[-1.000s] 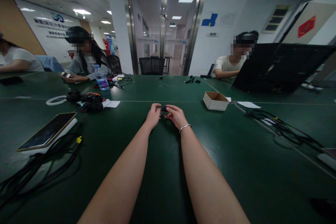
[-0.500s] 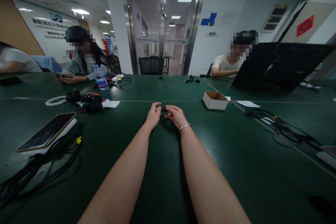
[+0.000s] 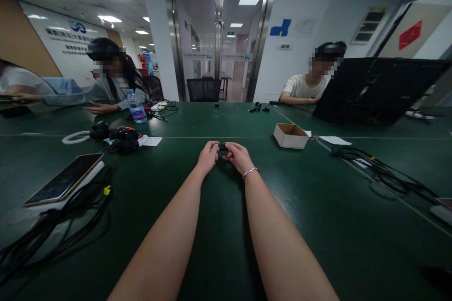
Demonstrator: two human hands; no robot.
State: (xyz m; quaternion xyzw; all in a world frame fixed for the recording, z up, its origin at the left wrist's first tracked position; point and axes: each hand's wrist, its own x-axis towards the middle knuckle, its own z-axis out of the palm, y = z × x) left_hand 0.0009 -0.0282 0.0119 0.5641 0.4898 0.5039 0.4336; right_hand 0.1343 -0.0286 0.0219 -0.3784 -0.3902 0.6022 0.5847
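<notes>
Between my two hands is a small black object (image 3: pixel 222 147), too small to name, held just above the green table (image 3: pixel 226 225). My left hand (image 3: pixel 207 156) pinches its left end between thumb and fingers. On its right end the thumb and fingers of my right hand (image 3: pixel 238 157) are closed, with a silver bracelet (image 3: pixel 251 172) around that wrist. Fingers cover both ends of the object. An open cardboard box (image 3: pixel 290 136) stands to the right of my hands.
Left are a phone (image 3: pixel 65 178) on a white item, black cables (image 3: pixel 60 225), a jumble of black gear (image 3: pixel 122 138) and a water bottle (image 3: pixel 136 106). Cables (image 3: pixel 384 169) and a large black panel (image 3: pixel 377 89) lie right. Small black pieces (image 3: pixel 259 107) sit farther back. Other people sit across.
My left fingers have closed in on the black object's left end, where they were spread before. At the left, a co-worker's arm has stretched out towards the neighbouring person.
</notes>
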